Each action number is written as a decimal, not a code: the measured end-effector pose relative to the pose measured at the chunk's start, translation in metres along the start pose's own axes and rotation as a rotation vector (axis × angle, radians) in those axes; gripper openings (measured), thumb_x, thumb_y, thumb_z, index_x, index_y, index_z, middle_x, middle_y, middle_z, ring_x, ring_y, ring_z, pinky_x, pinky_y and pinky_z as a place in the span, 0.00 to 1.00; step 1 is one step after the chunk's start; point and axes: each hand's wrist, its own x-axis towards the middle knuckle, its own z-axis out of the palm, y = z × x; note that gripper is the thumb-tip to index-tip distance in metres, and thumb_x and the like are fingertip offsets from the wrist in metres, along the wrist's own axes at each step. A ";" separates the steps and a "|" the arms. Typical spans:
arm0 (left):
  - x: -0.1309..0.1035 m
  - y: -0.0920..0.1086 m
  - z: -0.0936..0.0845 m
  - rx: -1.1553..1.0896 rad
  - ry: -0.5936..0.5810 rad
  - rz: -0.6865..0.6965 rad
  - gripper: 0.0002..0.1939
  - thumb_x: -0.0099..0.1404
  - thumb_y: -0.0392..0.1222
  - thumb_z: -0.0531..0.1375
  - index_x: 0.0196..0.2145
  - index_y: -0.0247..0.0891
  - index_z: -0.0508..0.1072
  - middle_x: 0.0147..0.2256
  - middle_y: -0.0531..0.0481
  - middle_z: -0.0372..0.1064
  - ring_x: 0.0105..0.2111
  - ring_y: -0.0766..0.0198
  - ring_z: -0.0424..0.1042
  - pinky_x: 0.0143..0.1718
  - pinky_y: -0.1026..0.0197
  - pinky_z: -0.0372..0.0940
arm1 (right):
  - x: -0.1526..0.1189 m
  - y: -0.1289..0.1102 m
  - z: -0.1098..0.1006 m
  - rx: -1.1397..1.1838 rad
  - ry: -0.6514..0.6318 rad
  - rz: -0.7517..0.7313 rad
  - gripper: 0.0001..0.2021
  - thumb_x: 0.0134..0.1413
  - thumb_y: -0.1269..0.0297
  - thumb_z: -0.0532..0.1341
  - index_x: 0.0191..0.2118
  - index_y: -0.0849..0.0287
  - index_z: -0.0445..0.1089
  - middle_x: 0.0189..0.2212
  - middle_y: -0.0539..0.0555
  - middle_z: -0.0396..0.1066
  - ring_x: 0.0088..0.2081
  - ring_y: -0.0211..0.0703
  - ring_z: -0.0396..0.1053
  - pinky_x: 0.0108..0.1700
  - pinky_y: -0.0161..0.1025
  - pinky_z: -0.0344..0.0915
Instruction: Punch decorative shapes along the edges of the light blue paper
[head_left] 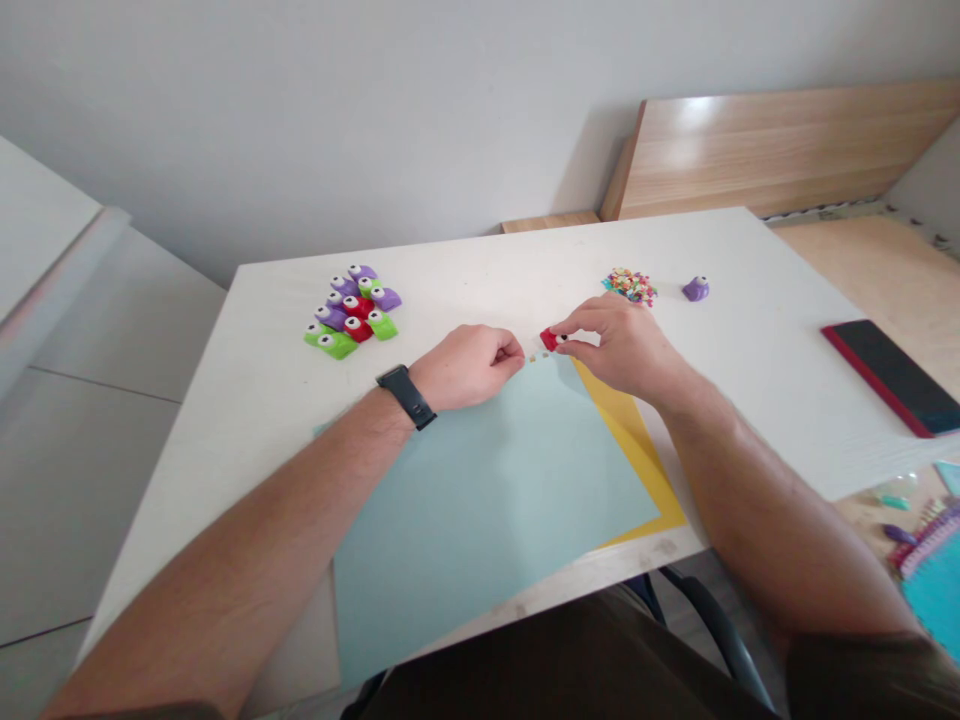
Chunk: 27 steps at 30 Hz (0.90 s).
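My right hand (626, 340) pinches a small red figure (550, 340) with a white-and-black eye between thumb and fingers, just past the top edge of a pale blue sheet (495, 500). My left hand (476, 365), with a black band on its wrist, is closed in a pinch to the left of that figure. Whatever its fingertips hold, if anything, is hidden. Between the two hands lie a few tiny yellowish bits (532, 358). Beyond my right hand sits a pile of small multicoloured pieces (631, 286).
Several purple, green and red one-eyed figures (357, 328) cluster at the back left of the white table (450, 280). A lone purple figure (697, 289) stands at the back right. Under the blue sheet lies a yellow one (626, 425). A dark, red-edged phone-like object (896, 375) rests at right.
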 end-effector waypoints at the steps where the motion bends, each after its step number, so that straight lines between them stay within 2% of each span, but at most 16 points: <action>1: 0.000 0.000 0.000 0.001 -0.002 -0.002 0.13 0.68 0.46 0.57 0.37 0.40 0.80 0.34 0.51 0.81 0.34 0.60 0.76 0.35 0.61 0.64 | 0.000 0.000 0.000 -0.002 0.001 0.000 0.07 0.58 0.68 0.69 0.41 0.53 0.84 0.39 0.54 0.82 0.43 0.50 0.75 0.51 0.47 0.66; 12: -0.001 0.003 -0.001 -0.003 -0.006 -0.021 0.14 0.67 0.47 0.56 0.37 0.40 0.80 0.35 0.49 0.81 0.35 0.59 0.77 0.36 0.61 0.66 | -0.001 0.000 0.001 -0.038 -0.019 -0.050 0.07 0.60 0.67 0.67 0.41 0.52 0.83 0.39 0.56 0.81 0.42 0.50 0.74 0.50 0.47 0.66; 27: -0.001 0.004 -0.001 -0.015 -0.001 -0.028 0.13 0.66 0.47 0.57 0.37 0.40 0.80 0.34 0.50 0.81 0.33 0.59 0.77 0.35 0.61 0.66 | -0.001 -0.002 -0.002 -0.026 0.004 -0.015 0.06 0.58 0.68 0.67 0.40 0.54 0.82 0.36 0.55 0.80 0.42 0.50 0.74 0.48 0.46 0.65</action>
